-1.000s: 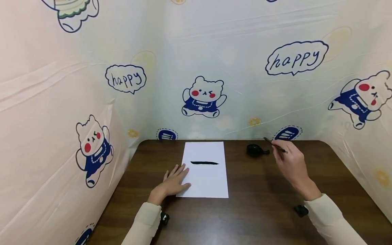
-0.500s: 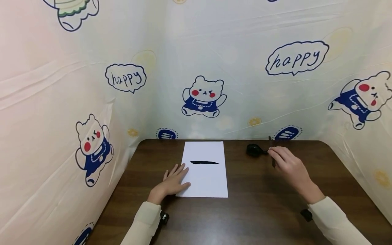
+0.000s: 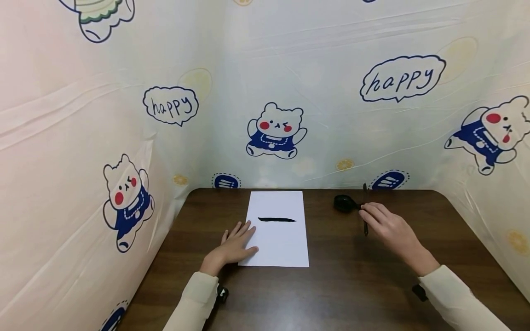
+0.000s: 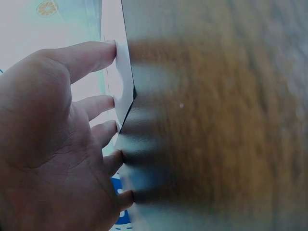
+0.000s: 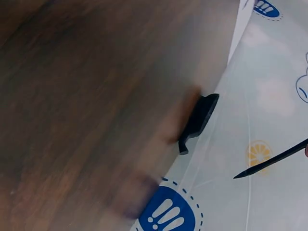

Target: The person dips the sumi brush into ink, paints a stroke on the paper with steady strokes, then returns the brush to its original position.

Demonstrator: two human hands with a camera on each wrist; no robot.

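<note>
A white sheet of paper (image 3: 285, 246) lies on the table with one thick black stroke (image 3: 276, 219) across it. My left hand (image 3: 233, 246) rests at the sheet's left edge with fingers spread. In the left wrist view the thumb (image 4: 94, 58) and some fingertips touch the paper, others the table. My right hand (image 3: 391, 230) pinches a dark writing brush (image 3: 365, 226), held nearly upright. The right wrist view shows its pointed tip (image 5: 248, 172) above the table. Just left of that hand sits a black spoon-shaped dish (image 3: 344, 203), its short handle toward the fingers.
The brown wooden table (image 3: 265, 299) has rounded far corners. A pale printed cloth (image 3: 327, 138) with bears and "happy" bubbles encloses it at the back and sides. A black device (image 3: 222, 294) is at the left wrist, another (image 3: 420, 292) at the right.
The brush has turned from slanting to nearly upright in my right hand, which has come down a little and closer to the dish handle. My left hand and the paper have stayed put.
</note>
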